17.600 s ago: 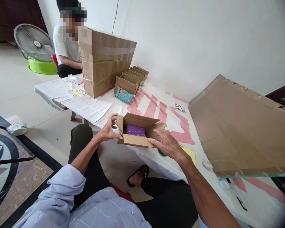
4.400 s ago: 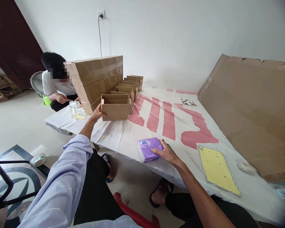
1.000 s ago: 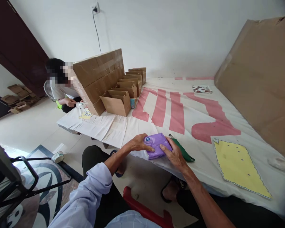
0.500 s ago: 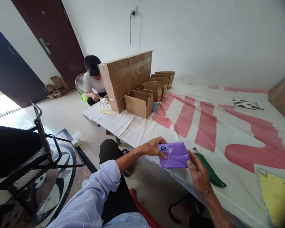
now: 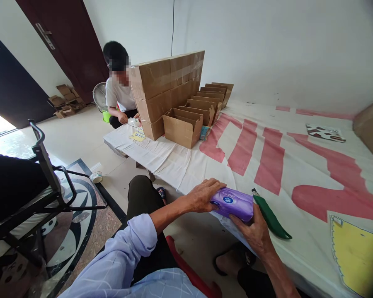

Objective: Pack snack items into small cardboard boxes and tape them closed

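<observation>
A purple soft pack of tissues (image 5: 236,203) is held between my two hands above the table's front edge. My left hand (image 5: 207,194) grips its left end, fingers over the top and thumb on the near side. Round the right end, my right hand (image 5: 255,227) is closed with its thumb along the lower near edge. Blue-and-white logo print shows on the side turned up to me. Just right of the pack, a green curved object with a dark tip (image 5: 272,217) lies on the cloth.
Taped cartons (image 5: 155,89) are stacked on the white-and-red cloth (image 5: 180,165), beside a row of open cardboard boxes (image 5: 182,128). Another person (image 5: 121,91) sits at the far left end. A yellow sheet (image 5: 359,248) lies at right; a folding chair (image 5: 46,174) stands left.
The tissue pack has been turned: its broad face showed before, and now a narrower side with the logo faces me. It has shifted slightly right, and my view has moved a little.
</observation>
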`<state>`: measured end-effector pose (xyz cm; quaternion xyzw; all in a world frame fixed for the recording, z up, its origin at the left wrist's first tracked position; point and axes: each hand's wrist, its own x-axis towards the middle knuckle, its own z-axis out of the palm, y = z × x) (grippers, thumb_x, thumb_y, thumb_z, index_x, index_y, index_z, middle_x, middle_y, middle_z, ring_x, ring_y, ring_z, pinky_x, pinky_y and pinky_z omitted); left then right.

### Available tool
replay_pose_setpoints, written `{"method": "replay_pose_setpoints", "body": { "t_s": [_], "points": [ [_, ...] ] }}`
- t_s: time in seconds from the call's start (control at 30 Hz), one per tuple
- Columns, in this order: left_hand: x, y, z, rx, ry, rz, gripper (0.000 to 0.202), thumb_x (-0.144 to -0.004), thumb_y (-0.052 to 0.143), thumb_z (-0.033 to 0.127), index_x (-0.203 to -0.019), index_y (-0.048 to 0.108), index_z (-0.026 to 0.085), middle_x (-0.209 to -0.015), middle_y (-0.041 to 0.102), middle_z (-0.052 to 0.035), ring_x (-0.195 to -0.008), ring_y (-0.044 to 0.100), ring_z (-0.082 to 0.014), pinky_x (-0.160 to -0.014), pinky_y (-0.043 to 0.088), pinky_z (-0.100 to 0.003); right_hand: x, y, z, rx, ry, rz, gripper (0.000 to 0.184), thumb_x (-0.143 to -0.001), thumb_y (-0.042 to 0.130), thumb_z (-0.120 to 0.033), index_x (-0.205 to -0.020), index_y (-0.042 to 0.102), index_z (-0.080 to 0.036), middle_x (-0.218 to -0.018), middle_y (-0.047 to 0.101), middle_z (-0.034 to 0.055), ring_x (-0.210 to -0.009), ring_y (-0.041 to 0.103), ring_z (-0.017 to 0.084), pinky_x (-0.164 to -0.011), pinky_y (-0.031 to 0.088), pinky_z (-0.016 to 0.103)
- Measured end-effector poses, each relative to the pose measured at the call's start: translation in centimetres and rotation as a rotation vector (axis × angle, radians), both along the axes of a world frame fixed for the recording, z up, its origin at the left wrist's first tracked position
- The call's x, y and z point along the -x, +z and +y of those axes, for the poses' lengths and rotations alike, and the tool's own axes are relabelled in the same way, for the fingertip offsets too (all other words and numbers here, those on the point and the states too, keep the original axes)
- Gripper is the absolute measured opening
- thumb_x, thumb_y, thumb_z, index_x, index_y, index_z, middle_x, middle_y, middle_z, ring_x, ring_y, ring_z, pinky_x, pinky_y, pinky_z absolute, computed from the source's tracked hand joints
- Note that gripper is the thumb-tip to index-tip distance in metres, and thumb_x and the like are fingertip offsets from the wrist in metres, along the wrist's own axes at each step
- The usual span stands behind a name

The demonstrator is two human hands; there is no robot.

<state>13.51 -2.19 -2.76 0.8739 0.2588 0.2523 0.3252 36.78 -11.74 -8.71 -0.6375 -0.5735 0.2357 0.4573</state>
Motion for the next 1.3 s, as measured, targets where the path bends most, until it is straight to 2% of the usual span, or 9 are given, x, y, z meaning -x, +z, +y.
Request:
{"method": "replay_pose_setpoints", "body": {
  "t_s": [0.17, 0.3, 0.57, 0.7, 0.87, 0.97, 1.07, 1.2, 1.3],
  "points": [
    [1.3, 0.2, 0.8, 0.018, -0.004, -0.014, 0.076, -0.074, 0.080, 0.012, -0.146, 0.061, 0.023, -0.136, 0.059, -0.0127, -0.125, 0.064, -0.0309, -0.112, 0.054, -0.043, 0.0, -0.7, -0.1, 0.003, 0.041, -0.025, 0.082, -0.079, 0.078, -0.077, -0.138, 0.059, -0.024, -0.128, 0.074, 0.0129, -0.120, 0.070, 0.037, -0.107, 0.059, 0.052],
    [4.0, 0.0, 4.0, -0.005, 0.120, -0.019, 0.073, -0.070, 0.082, 0.012, -0.140, 0.068, 0.026, -0.137, 0.056, -0.0109, -0.123, 0.063, -0.0290, -0.112, 0.053, -0.041, -0.1, -1.1, -0.2, 0.004, 0.084, -0.003, 0.083, -0.085, 0.076, -0.072, -0.148, 0.054, -0.023, -0.140, 0.071, 0.0163, -0.131, 0.068, 0.036, -0.118, 0.052, 0.057],
    [13.5, 3.5, 16.7, -0.132, 0.492, 0.033, 0.069, -0.058, 0.086, 0.006, -0.125, 0.076, 0.019, -0.121, 0.062, -0.0085, -0.118, 0.061, -0.0314, -0.114, 0.050, -0.047, -0.2, -1.7, -0.4, -0.012, 0.075, -0.015, 0.072, -0.092, 0.071, -0.066, -0.147, 0.054, -0.024, -0.139, 0.071, 0.0164, -0.130, 0.069, 0.033, -0.117, 0.055, 0.056],
    [16.6, 4.8, 22.4, -0.174, 0.537, 0.034, 0.070, -0.059, 0.085, 0.008, -0.127, 0.076, 0.021, -0.125, 0.062, -0.0081, -0.124, 0.060, -0.0314, -0.120, 0.048, -0.048, -0.3, -2.1, -0.4, -0.025, 0.068, -0.060, 0.068, -0.094, 0.068, -0.066, -0.147, 0.056, -0.024, -0.136, 0.072, 0.0151, -0.127, 0.070, 0.033, -0.115, 0.057, 0.055],
    [16.7, 1.9, 25.4, -0.147, 0.744, -0.061, 0.091, -0.055, 0.089, 0.009, -0.142, 0.065, 0.022, -0.135, 0.059, -0.0108, -0.132, 0.057, -0.0358, -0.121, 0.047, -0.053, -0.4, -2.4, -0.6, -0.061, 0.060, -0.099, 0.060, -0.097, 0.068, -0.060, -0.146, 0.058, -0.025, -0.133, 0.074, 0.0131, -0.122, 0.073, 0.031, -0.111, 0.060, 0.051],
    [16.1, -1.2, 25.0, -0.081, 0.984, -0.173, 0.099, -0.054, 0.096, 0.018, -0.145, 0.056, 0.021, -0.136, 0.059, -0.0123, -0.134, 0.055, -0.0373, -0.116, 0.048, -0.053, -0.3, -2.4, -0.8, -0.098, 0.063, -0.124, 0.054, -0.098, 0.068, -0.053, -0.144, 0.060, -0.026, -0.133, 0.074, 0.0120, -0.120, 0.074, 0.030, -0.109, 0.061, 0.048],
    [15.6, -3.9, 23.8, 0.009, 1.193, -0.297, 0.085, -0.059, 0.098, 0.034, -0.132, 0.058, 0.020, -0.126, 0.061, -0.0101, -0.123, 0.061, -0.0330, -0.107, 0.052, -0.049, -0.2, -2.4, -0.9, -0.136, 0.071, -0.159, 0.049, -0.099, 0.068, -0.047, -0.143, 0.060, -0.027, -0.132, 0.074, 0.0110, -0.118, 0.074, 0.029, -0.106, 0.062, 0.047],
    [14.4, -5.9, 22.4, 0.048, 1.188, -0.278, 0.052, -0.066, 0.093, 0.044, -0.099, 0.061, 0.021, -0.098, 0.063, -0.0044, -0.098, 0.064, -0.0273, -0.091, 0.054, -0.044, -0.1, -2.3, -1.1, -0.180, 0.076, -0.197, 0.048, -0.099, 0.068, -0.042, -0.145, 0.060, -0.027, -0.133, 0.074, 0.0102, -0.119, 0.074, 0.029, -0.106, 0.062, 0.045],
    [13.2, -6.2, 22.2, 0.040, 1.122, -0.257, 0.049, -0.064, 0.094, 0.046, -0.089, 0.059, 0.022, -0.090, 0.062, -0.0030, -0.087, 0.062, -0.0232, -0.082, 0.052, -0.038, 0.0, -2.4, -1.3, -0.214, 0.072, -0.227, 0.049, -0.100, 0.069, -0.039, -0.146, 0.059, -0.028, -0.135, 0.074, 0.0103, -0.120, 0.074, 0.029, -0.105, 0.063, 0.044]
  ]
}}
